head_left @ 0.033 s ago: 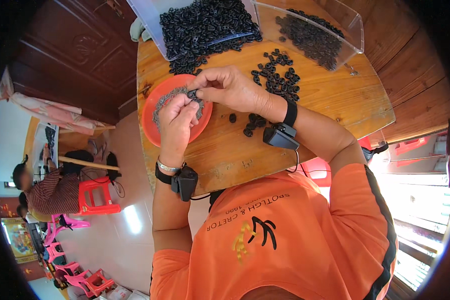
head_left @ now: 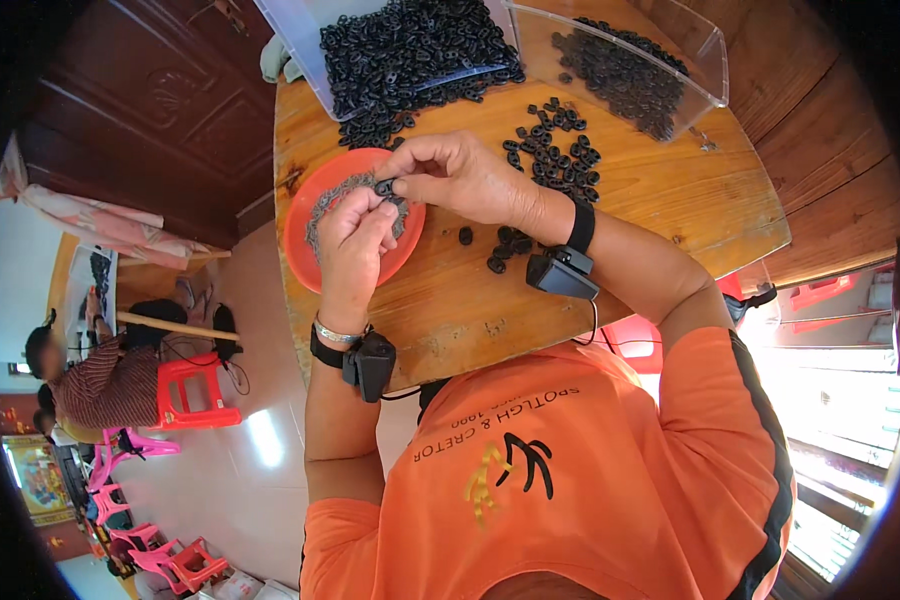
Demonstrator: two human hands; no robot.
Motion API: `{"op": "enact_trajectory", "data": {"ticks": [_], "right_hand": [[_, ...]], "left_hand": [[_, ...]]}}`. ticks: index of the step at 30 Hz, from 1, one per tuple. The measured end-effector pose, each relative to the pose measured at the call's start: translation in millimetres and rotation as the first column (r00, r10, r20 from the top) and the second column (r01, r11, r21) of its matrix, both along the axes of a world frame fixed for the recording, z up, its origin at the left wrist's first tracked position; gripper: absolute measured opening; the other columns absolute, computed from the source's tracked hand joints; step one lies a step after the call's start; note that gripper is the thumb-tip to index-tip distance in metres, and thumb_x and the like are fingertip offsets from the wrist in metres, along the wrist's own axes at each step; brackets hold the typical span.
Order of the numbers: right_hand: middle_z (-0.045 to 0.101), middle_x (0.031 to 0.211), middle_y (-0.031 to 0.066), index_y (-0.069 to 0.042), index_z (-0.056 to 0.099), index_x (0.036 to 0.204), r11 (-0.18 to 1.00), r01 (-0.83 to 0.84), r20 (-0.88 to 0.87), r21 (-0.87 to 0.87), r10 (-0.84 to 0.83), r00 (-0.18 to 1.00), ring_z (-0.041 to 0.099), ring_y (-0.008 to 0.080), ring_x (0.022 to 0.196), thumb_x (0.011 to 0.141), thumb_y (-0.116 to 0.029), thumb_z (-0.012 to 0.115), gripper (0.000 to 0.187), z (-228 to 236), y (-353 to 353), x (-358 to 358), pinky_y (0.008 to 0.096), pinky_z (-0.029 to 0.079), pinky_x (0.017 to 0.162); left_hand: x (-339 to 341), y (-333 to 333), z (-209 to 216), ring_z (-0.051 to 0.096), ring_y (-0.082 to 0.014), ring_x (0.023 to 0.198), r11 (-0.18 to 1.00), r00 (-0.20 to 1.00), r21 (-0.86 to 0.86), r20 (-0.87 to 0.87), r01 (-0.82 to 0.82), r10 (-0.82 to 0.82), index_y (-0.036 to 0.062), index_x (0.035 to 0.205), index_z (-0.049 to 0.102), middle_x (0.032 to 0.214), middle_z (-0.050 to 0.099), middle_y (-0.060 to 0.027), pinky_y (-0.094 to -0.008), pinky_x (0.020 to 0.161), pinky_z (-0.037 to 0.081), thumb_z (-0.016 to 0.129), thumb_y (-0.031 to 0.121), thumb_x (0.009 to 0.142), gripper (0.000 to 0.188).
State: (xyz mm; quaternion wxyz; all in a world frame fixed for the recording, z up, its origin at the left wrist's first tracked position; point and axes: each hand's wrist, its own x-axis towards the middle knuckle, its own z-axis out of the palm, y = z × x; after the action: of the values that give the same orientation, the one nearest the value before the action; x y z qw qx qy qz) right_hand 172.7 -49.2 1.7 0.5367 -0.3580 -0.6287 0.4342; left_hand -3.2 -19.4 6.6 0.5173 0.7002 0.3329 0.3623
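Note:
A small black oval plastic piece with holes [head_left: 384, 187] is pinched between my two hands, over an orange-red bowl [head_left: 297, 235] of small grey metal pieces [head_left: 322, 212]. My right hand [head_left: 462, 180] grips it with thumb and forefinger from the right. From below, the closed fingers of my left hand [head_left: 355, 235] meet on the same piece; whether they also hold a tiny grey piece is hidden. Loose black pieces [head_left: 560, 165] lie beyond my right wrist, and a few more [head_left: 508, 245] rest nearer, beside my right forearm.
A clear bin [head_left: 300, 45] on its side spills black pieces [head_left: 410, 60] onto the wooden table [head_left: 450, 325]. Another clear bin [head_left: 715, 75] with black pieces stands far right. Devices are strapped to both wrists, with cables. At left, a person [head_left: 105, 385] sits on a red stool [head_left: 198, 390].

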Motion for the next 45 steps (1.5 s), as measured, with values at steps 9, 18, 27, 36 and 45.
{"op": "enact_trajectory", "data": {"ticks": [9,18,27,36,45], "right_hand": [[0.066,0.095,0.0033,-0.001,0.064,0.099,0.999,0.035,0.1,0.009,-0.036,0.994,0.058,0.0074,0.088,0.085,-0.002,0.058,0.016,1.0,-0.1,1.8,0.024,0.047,0.081],[0.063,0.088,0.0009,-0.002,0.062,0.103,0.999,-0.033,0.037,0.011,0.033,0.999,0.057,0.0052,0.082,0.082,-0.001,0.062,0.021,-2.9,-0.5,-1.2,0.021,0.048,0.075],[0.061,0.075,0.0007,-0.003,0.064,0.1,0.99,0.066,0.114,0.126,-0.08,0.99,0.056,0.0064,0.068,0.073,-0.001,0.068,0.027,-3.4,-4.0,-6.7,0.0221,0.049,0.064],[0.062,0.075,0.0084,-0.005,0.064,0.103,0.941,0.117,0.279,0.317,-0.211,0.937,0.061,0.0145,0.066,0.073,-0.003,0.066,0.03,-0.8,-3.2,-4.9,0.0259,0.05,0.061],[0.063,0.088,0.0125,-0.005,0.061,0.104,0.831,0.106,0.456,0.546,-0.402,0.794,0.063,0.0264,0.075,0.075,-0.008,0.066,0.03,-3.4,-6.0,-4.5,0.0336,0.051,0.066]], "left_hand": [[0.6,0.3,-1.9,0.043,-0.0054,0.051,1.0,1.0,-0.009,-0.004,-0.003,0.003,0.0035,0.069,0.05,0.055,0.048,0.0009,-0.0208,0.047,0.035,0.054,0.012,0.083,0.017],[2.6,-1.5,-3.8,0.042,-0.0046,0.052,0.991,0.99,-0.13,0.133,-0.018,0.036,0.0043,0.07,0.051,0.058,0.049,0.0014,-0.0198,0.048,0.034,0.053,0.013,0.084,0.017],[-1.1,1.5,-3.8,0.042,-0.0051,0.052,0.989,0.992,-0.14,0.119,0.045,-0.028,0.0047,0.072,0.051,0.059,0.048,0.0011,-0.019,0.047,0.034,0.052,0.015,0.085,0.016],[-3.6,3.8,-3.4,0.043,-0.0053,0.052,0.993,0.996,-0.109,0.075,0.053,-0.045,0.0031,0.076,0.052,0.06,0.048,0.0007,-0.0187,0.047,0.034,0.049,0.019,0.088,0.02],[8.6,3.2,-9.5,0.042,-0.006,0.047,0.985,0.998,-0.171,0.049,-0.023,0.031,0.0012,0.074,0.055,0.056,0.047,0.0003,-0.0205,0.043,0.033,0.048,0.017,0.089,0.023]]}}
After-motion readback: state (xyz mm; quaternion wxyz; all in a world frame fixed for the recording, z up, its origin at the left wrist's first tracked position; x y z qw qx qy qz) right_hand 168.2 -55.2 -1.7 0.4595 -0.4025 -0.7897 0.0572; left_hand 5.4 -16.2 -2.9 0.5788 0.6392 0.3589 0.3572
